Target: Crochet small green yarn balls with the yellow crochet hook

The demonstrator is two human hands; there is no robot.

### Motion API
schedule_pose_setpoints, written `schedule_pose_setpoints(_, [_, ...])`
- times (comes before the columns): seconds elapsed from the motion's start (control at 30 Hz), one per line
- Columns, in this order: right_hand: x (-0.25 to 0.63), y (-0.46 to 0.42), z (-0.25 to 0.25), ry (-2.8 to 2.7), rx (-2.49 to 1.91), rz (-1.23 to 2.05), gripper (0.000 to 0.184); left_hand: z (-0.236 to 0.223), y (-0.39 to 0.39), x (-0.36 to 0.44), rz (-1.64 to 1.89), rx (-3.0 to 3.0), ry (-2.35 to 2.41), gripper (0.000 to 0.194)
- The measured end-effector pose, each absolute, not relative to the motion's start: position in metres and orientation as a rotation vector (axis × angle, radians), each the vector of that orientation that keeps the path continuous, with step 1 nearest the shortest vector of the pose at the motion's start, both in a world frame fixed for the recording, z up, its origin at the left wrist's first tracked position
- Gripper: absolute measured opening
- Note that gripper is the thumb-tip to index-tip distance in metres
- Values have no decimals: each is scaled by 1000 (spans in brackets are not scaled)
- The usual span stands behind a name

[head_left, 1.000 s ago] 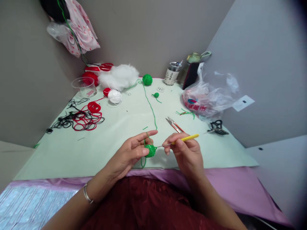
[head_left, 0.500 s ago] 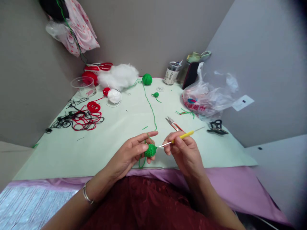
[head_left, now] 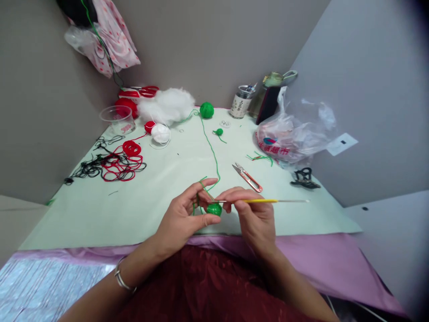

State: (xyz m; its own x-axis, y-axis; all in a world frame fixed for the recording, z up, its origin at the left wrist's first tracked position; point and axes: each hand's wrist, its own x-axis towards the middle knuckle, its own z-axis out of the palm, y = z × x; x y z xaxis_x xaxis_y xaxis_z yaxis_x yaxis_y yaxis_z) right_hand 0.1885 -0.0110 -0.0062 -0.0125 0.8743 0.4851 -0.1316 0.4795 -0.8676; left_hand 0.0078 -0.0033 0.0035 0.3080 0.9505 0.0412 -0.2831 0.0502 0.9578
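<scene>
My left hand grips a small round green crochet piece between thumb and fingers. Green yarn loops over its index finger and runs back across the table toward a green yarn ball. My right hand is closed on a crochet hook with a yellow handle and metal ends. The hook lies nearly level, its left end at the top of the green piece. Whether the tip is inside a stitch I cannot tell. Orange-handled thread snips rest beyond my right hand.
Tangled black and red yarn lies on the left, near a clear plastic cup. White stuffing and a white yarn ball sit behind. At right are a plastic bag, a pen jar and a black claw clip.
My right hand has brought the hook leftward and levelled it, its end now over the crochet piece. My left hand has turned the piece, its thumb now along the near side.
</scene>
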Motion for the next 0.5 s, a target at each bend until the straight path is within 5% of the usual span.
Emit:
schedule_pose_setpoints(0.2, [192,-6,-10,-1198,-703,1152,22,9,-6,7,1107,1279,900,59])
schedule_pose_setpoints(0.5, [203,-10,0,-1410,-761,1070,23,4,-5,4,1129,1477,940,57])
